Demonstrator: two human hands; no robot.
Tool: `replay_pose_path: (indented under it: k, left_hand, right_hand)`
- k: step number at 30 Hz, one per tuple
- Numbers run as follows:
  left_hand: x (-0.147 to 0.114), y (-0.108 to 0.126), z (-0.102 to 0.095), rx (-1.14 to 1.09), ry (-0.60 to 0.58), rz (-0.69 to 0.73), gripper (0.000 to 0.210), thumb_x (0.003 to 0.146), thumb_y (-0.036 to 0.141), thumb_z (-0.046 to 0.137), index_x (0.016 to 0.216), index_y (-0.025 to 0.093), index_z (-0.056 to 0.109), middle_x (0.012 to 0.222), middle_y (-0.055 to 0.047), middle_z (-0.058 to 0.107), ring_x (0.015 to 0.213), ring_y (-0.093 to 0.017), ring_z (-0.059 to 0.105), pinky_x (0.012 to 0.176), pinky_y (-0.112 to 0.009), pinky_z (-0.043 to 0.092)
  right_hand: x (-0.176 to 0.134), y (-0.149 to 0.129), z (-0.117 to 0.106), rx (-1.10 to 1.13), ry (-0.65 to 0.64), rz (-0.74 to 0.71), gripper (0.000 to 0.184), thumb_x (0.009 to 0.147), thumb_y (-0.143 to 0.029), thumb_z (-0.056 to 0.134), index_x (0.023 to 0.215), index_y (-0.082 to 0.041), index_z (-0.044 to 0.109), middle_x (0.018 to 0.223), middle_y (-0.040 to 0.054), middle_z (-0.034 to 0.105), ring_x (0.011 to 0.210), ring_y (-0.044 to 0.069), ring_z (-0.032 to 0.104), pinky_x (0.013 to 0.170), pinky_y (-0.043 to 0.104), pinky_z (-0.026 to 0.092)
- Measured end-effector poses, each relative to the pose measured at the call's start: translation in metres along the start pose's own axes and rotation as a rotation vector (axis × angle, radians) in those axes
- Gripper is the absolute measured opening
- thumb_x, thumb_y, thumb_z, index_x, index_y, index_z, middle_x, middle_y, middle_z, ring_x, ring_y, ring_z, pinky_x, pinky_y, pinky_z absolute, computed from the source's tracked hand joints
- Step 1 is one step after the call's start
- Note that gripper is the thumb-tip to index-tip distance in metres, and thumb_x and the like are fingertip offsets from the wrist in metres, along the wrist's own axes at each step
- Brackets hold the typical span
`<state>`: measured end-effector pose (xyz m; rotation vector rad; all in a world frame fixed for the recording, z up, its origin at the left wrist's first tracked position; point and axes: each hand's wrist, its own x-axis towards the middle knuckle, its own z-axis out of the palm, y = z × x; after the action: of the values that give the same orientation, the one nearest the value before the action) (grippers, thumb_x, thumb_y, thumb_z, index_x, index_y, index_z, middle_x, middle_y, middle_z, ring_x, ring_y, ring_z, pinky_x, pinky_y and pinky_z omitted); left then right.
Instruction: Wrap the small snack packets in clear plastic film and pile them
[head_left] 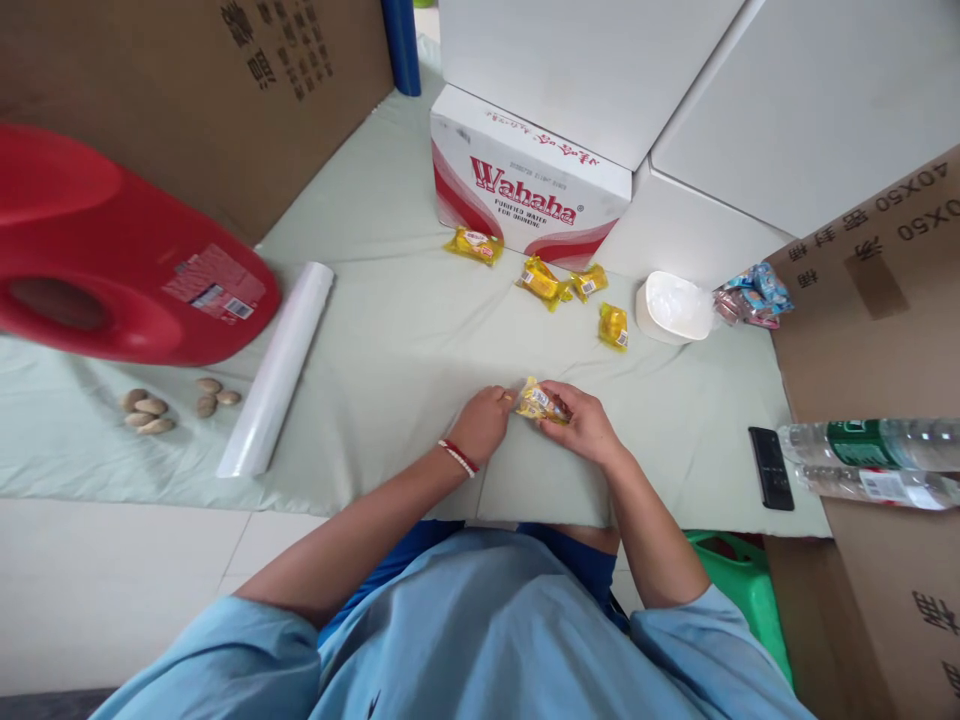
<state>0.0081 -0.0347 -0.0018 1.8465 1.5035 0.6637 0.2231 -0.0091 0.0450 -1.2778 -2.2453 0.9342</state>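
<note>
At your far left, the red jug lies at the back edge of the brown nut-like pieces, which sit in 2 loose groups, probably to keep them apart. The clear-white roll lies slantwise beside them. Your left hand is closed, its fingertips seemingly pinching the wrapper's left end; your right hand curls partly closed around the other end, so the yellow packet stays steady between your 2 hands, just above the bench. Loose yellow packets lie beyond, within reach, before the Wahaha box. Rightward come the white tub, the black remote and 2 bottles, lying flat.
</note>
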Motion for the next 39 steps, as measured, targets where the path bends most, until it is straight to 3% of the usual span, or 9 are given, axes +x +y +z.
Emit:
replay_pose_path:
  k: [5,8,12,17,23,26,30,35,39]
  left_hand:
    - [-0.009,0.010,0.020,-0.290,-0.033,-0.028,0.020,0.095,0.023,0.052,0.099,0.017,0.070,0.092,-0.008,0.073,0.085,-0.022,0.068,0.086,-0.038,0.056]
    - [-0.015,0.019,0.020,-0.859,-0.070,-0.021,0.044,0.087,0.043,0.071,0.122,0.018,0.064,0.115,-0.011,0.074,0.104,-0.025,0.071,0.096,-0.040,0.056]
    - [-0.014,0.032,0.018,-1.406,0.042,-0.214,0.064,0.073,0.055,0.088,0.121,0.021,0.063,0.122,-0.010,0.072,0.112,-0.025,0.069,0.097,-0.039,0.056]
    - [0.000,0.034,0.006,-1.546,0.244,-0.508,0.061,0.064,0.048,0.097,0.109,0.018,0.069,0.106,-0.006,0.075,0.091,-0.018,0.071,0.076,-0.027,0.059]
    - [0.007,0.025,-0.020,-1.659,0.335,-0.636,0.051,0.068,0.044,0.096,0.104,0.018,0.071,0.098,-0.003,0.077,0.078,-0.015,0.073,0.071,-0.028,0.063]
    - [0.006,0.029,-0.020,-1.629,0.367,-0.625,0.052,0.066,0.043,0.097,0.104,0.018,0.072,0.098,-0.003,0.078,0.077,-0.016,0.073,0.069,-0.027,0.063]
    - [0.004,0.040,-0.011,-1.549,0.362,-0.605,0.049,0.067,0.042,0.096,0.102,0.018,0.072,0.098,-0.005,0.078,0.078,-0.017,0.073,0.067,-0.026,0.061]
    - [-0.002,0.048,-0.012,-1.562,0.291,-0.552,0.048,0.070,0.043,0.095,0.102,0.017,0.072,0.100,-0.006,0.078,0.083,-0.018,0.075,0.068,-0.026,0.061]
    - [-0.005,0.056,-0.015,-1.721,0.213,-0.515,0.045,0.075,0.039,0.093,0.107,0.018,0.071,0.106,-0.005,0.078,0.093,-0.018,0.075,0.078,-0.028,0.064]
  right_hand:
    - [0.004,-0.002,0.008,-0.042,0.063,0.002,0.054,0.088,-0.029,0.071,0.142,-0.024,0.063,0.132,0.0092,0.072,0.117,0.023,0.070,0.103,0.036,0.055]
    - [0.005,-0.010,0.012,-0.190,0.053,0.004,0.053,0.092,-0.025,0.066,0.145,-0.026,0.061,0.145,0.0102,0.065,0.126,0.026,0.066,0.104,0.038,0.055]
    - [0.008,-0.022,0.023,-0.361,-0.007,-0.008,0.053,0.097,-0.025,0.060,0.150,-0.026,0.060,0.153,0.0128,0.058,0.127,0.030,0.064,0.102,0.042,0.056]
    - [0.002,-0.008,0.031,-0.254,0.149,-0.217,0.044,0.097,-0.016,0.052,0.138,-0.024,0.066,0.152,0.0119,0.056,0.110,0.021,0.066,0.098,0.037,0.057]
    - [-0.029,0.029,0.006,-0.308,0.386,-0.092,0.028,0.094,-0.013,0.050,0.094,-0.024,0.075,0.095,0.0057,0.069,0.090,0.021,0.064,0.078,0.034,0.057]
    - [-0.040,0.021,0.001,-0.250,0.502,-0.071,0.028,0.099,-0.020,0.054,0.119,-0.024,0.072,0.115,0.0101,0.067,0.090,0.020,0.067,0.076,0.035,0.059]
    - [-0.036,-0.004,0.016,-0.321,0.443,-0.119,0.071,0.095,-0.036,0.070,0.160,-0.024,0.042,0.158,0.0204,0.046,0.122,0.030,0.064,0.085,0.041,0.062]
    - [-0.020,0.002,0.024,-0.383,0.439,-0.190,0.038,0.104,-0.017,0.047,0.138,-0.022,0.065,0.118,0.0126,0.076,0.101,0.023,0.072,0.087,0.038,0.061]
    - [-0.015,0.010,0.020,-0.289,0.563,-0.195,0.035,0.105,-0.017,0.044,0.127,-0.023,0.071,0.115,0.0109,0.079,0.097,0.022,0.072,0.089,0.038,0.058]
